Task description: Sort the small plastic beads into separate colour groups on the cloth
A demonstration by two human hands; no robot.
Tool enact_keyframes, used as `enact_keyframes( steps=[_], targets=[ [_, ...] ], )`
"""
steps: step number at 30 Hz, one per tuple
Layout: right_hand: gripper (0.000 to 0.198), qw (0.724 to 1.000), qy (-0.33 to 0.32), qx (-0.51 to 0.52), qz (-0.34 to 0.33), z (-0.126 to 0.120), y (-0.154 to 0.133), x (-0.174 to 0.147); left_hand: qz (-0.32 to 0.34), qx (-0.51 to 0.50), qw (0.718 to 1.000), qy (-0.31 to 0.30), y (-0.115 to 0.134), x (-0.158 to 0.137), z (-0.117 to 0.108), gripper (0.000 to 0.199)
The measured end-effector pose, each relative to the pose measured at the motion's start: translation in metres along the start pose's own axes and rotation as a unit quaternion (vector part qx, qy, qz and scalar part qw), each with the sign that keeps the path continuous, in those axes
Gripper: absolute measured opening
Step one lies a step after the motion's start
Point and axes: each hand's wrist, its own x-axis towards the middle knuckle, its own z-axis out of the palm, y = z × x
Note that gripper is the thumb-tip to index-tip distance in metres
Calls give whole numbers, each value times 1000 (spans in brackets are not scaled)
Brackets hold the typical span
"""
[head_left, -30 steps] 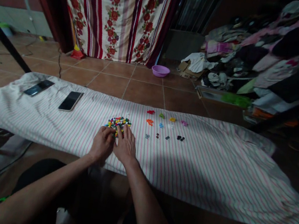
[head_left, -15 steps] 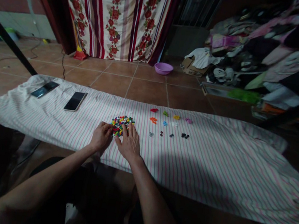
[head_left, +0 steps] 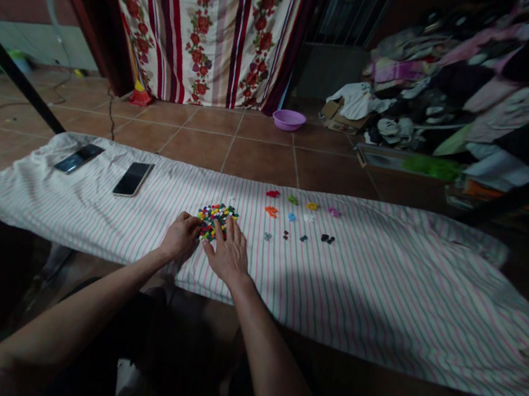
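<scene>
A heap of small mixed-colour pieces (head_left: 217,214) lies on the striped cloth in front of me; they are too small to tell their kind. My left hand (head_left: 182,235) is at the heap's left edge, fingers curled into a pinch; whatever they hold, if anything, is hidden. Over the right side of the heap rests my right hand (head_left: 229,250), fingers stretched and slightly apart, touching the pieces. Sorted by colour to the right are little groups, among them red pieces (head_left: 273,193), orange pieces (head_left: 271,211), yellow pieces (head_left: 312,206), purple pieces (head_left: 334,212) and black pieces (head_left: 327,239).
Two phones, a dark one (head_left: 79,159) and a light-edged one (head_left: 133,179), lie on the left of the striped cloth (head_left: 380,292). Beyond it, a purple basin (head_left: 288,120) stands on the tiled floor, near a floral curtain (head_left: 202,25) and piled clothes (head_left: 412,74).
Both hands stay at the heap in nearly the same pose. My left hand has shifted very slightly; the groups look the same.
</scene>
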Motion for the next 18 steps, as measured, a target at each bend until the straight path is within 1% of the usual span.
enact_keyframes(
  steps=[5, 12, 18],
  targets=[
    [62, 1000, 1, -1, -2, -2, -1, 0, 18, 28, 999, -30, 1, 5, -3, 22],
    [61, 1000, 11, -2, -8, -2, -1, -1, 31, 41, 997, -51, 3, 9, -8, 14],
    [61, 1000, 11, -5, -7, -3, -2, -2, 34, 58, 996, -66, 2, 14, -11, 11]
  ],
)
